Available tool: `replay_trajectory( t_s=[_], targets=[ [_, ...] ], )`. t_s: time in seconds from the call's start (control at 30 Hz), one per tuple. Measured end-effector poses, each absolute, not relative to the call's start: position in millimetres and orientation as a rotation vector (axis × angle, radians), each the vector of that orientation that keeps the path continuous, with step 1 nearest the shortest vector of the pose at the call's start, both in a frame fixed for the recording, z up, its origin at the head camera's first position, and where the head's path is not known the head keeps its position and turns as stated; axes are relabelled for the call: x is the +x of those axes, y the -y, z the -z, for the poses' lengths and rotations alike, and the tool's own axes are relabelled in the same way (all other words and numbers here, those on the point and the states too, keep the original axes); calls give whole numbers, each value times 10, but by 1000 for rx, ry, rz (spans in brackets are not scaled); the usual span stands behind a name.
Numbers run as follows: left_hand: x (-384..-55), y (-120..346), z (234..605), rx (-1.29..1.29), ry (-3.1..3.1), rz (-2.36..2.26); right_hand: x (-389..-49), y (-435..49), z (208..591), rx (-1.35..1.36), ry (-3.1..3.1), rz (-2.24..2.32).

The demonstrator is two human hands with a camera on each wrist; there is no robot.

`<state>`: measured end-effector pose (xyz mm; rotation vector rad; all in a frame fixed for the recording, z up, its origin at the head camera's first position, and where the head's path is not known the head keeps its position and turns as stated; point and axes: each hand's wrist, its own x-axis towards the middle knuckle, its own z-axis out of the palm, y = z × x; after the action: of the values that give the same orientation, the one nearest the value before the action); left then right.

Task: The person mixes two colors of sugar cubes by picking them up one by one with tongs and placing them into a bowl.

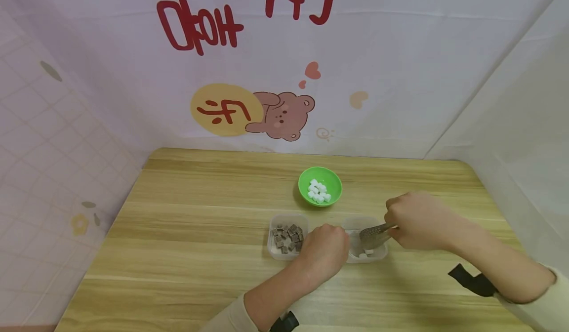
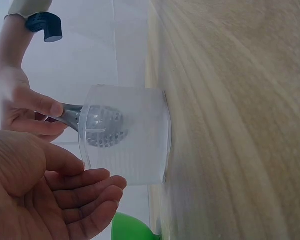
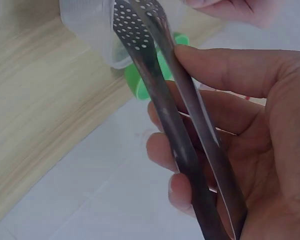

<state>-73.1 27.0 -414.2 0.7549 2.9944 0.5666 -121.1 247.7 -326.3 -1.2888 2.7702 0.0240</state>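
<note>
My right hand [image 1: 420, 221] grips metal tongs [image 3: 175, 120] with perforated, spoon-shaped ends. Those ends reach down inside a clear plastic container [image 2: 135, 165], and their arms stand slightly apart in the right wrist view. A few white cubes [image 1: 369, 251] lie at the bottom of that container, near the tongs. At its left side, my left hand [image 1: 324, 253] pinches the rim between thumb and fingers, as the left wrist view shows. Behind both hands a green bowl [image 1: 334, 179] holds several white cubes [image 1: 321, 187].
Left of my left hand stands a second clear container [image 1: 272, 253] with several brown cubes [image 1: 293, 230], partly covered by the hand. Everything sits on a wood-grain table [image 1: 186, 213]. White printed sheets [image 1: 373, 50] hang along the back and sides.
</note>
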Motion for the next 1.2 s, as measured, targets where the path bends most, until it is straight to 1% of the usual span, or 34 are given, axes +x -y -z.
replay_trajectory(
  t_s=[0.27, 0.5, 0.7, 0.93, 1.2],
  targets=[
    [-745, -276, 4169, 743, -2968, -590, -1239, -2639, 3274, -1406, -2930, 162],
    [-746, -285, 4161, 704, -2975, -592, -1356, -2699, 3318, -1495, -3090, 441],
    [-750, -293, 4153, 682, -2961, -597, -1460, -2671, 3433, -1419, -3206, 607],
    [-751, -296, 4142, 709, -2953, -528, -1613, -2539, 3732, -1345, -3256, 818],
    [-755, -287, 4149, 744, -2966, -498, -1691, -2396, 3973, -1163, -3265, 826]
  ],
)
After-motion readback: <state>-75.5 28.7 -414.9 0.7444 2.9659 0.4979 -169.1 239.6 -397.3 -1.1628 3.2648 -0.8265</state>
